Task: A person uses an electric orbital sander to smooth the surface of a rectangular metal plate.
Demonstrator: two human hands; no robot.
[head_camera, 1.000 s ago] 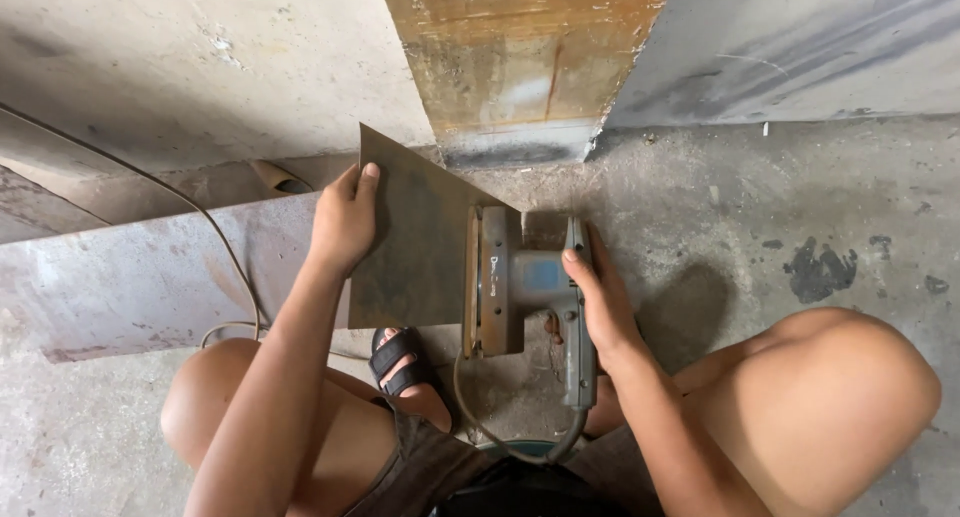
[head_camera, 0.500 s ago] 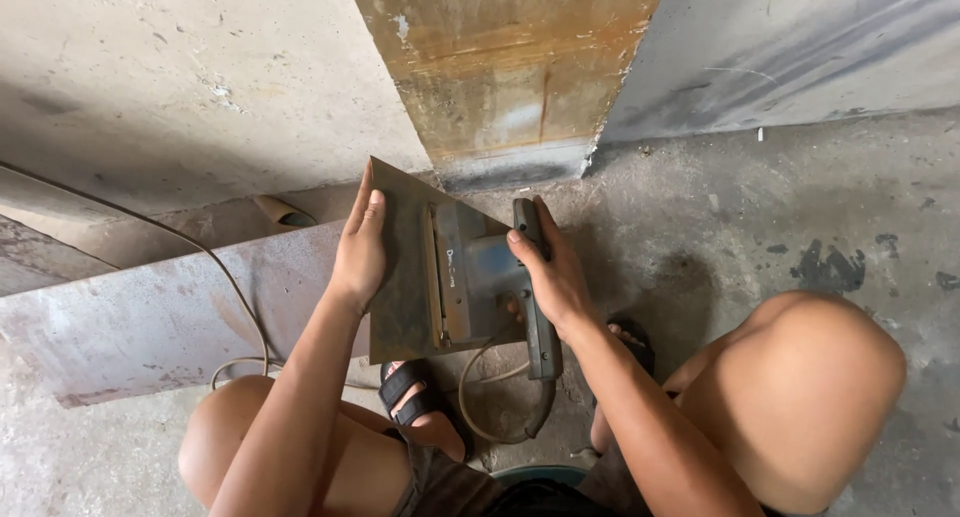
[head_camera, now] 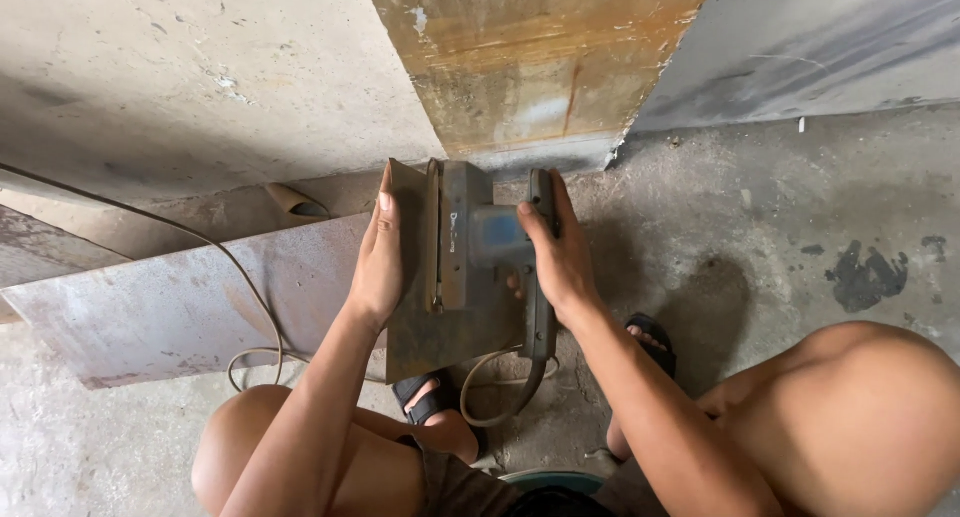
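My left hand lies flat against the left edge of a dark rusty metal plate held upright in front of me. My right hand grips the black handle of a grey corded power tool that sits against the plate's face. The tool's cord loops down below the plate. I am squatting, with my knees at the lower left and lower right and my sandalled feet under the plate.
A long steel sheet lies on the concrete floor to the left, with a thin cable running over it. A rusty panel and grey sheets lean against the back. A dark stain marks the floor at right.
The plate has swung from tilted left to more upright and centred. The tool and my right hand have shifted up along it, and my left hand now lies flat on its left edge.
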